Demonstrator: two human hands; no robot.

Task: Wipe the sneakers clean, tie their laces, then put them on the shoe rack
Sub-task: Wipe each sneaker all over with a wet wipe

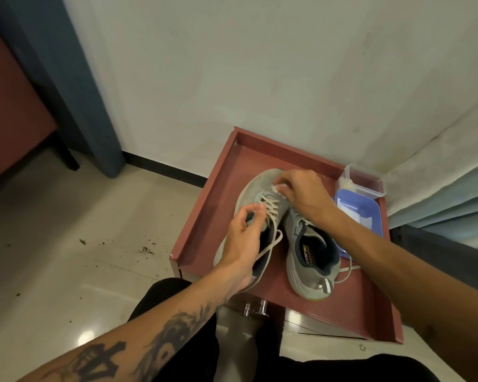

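Two grey sneakers with dark linings lie on top of a reddish cabinet (pixel 204 216). The left sneaker (pixel 250 194) points away from me, its beige laces loose and trailing toward me. My left hand (pixel 243 241) grips that sneaker by its side near the tongue. My right hand (pixel 301 194) pinches a small white wipe (pixel 277 188) against the sneaker's toe area. The right sneaker (pixel 312 260) lies beside it, heel toward me, partly under my right forearm, with a lace hanging off to the right.
A clear box (pixel 366 180) and a blue lid (pixel 370 210) with white wipes on it sit at the cabinet's far right. A white wall stands behind. Dirt crumbs (pixel 146 250) dot the tiled floor on the left. Two metal knobs (pixel 255 308) stick out below the cabinet top.
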